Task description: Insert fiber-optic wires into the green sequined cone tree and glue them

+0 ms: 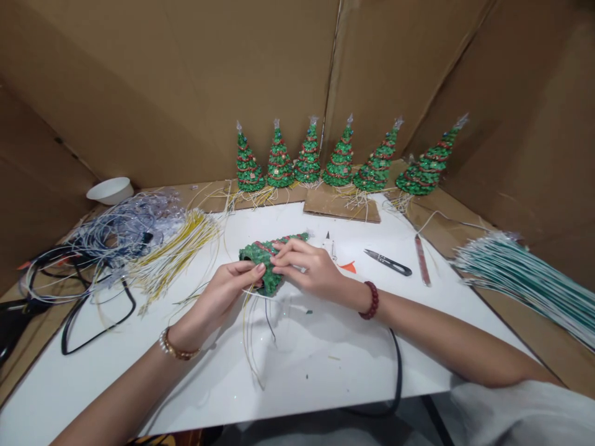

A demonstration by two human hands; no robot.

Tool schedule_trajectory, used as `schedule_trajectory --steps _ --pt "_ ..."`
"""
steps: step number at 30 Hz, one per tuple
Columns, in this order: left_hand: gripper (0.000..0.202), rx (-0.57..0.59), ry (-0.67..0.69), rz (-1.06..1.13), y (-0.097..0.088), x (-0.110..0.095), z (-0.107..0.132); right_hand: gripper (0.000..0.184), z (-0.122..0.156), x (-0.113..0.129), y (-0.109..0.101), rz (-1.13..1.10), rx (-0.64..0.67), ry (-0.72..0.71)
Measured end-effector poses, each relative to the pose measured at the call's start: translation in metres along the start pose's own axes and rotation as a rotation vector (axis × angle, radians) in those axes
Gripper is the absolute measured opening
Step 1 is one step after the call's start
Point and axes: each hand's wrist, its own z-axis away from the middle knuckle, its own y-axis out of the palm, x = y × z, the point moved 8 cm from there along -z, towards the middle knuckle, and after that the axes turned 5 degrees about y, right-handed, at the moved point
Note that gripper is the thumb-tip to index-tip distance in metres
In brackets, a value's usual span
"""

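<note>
A small green Christmas tree with red garland lies on its side between my hands, its tip to the right and its hollow base toward the left. My left hand grips the base edge, thumb and fingers closed on it. My right hand has its fingertips bent against the tree's side, pinching at its surface; any small piece between them is hidden. Thin white, yellow and dark wires trail from the base down over the white table.
Several finished-looking trees stand along the back. Thread snips and a red stick lie right. Yellow-white wires, tangled clear-blue wires and a white bowl sit left. Green-white wires lie far right.
</note>
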Motion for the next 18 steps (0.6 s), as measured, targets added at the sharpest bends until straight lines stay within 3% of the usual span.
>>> schedule_trajectory --steps 13,16,18 --pt "0.031 -0.010 0.063 -0.041 -0.0017 0.0009 -0.0015 0.015 -0.0001 0.0067 0.0035 0.202 0.085 -0.084" --pt "0.031 0.059 0.070 -0.103 -0.0061 -0.0007 -0.0057 0.015 -0.0006 0.0056 0.0032 0.229 0.091 -0.081" --pt "0.031 0.165 0.051 -0.110 -0.0059 -0.0007 -0.0091 0.016 -0.0004 0.0053 0.0024 0.258 0.083 -0.079"
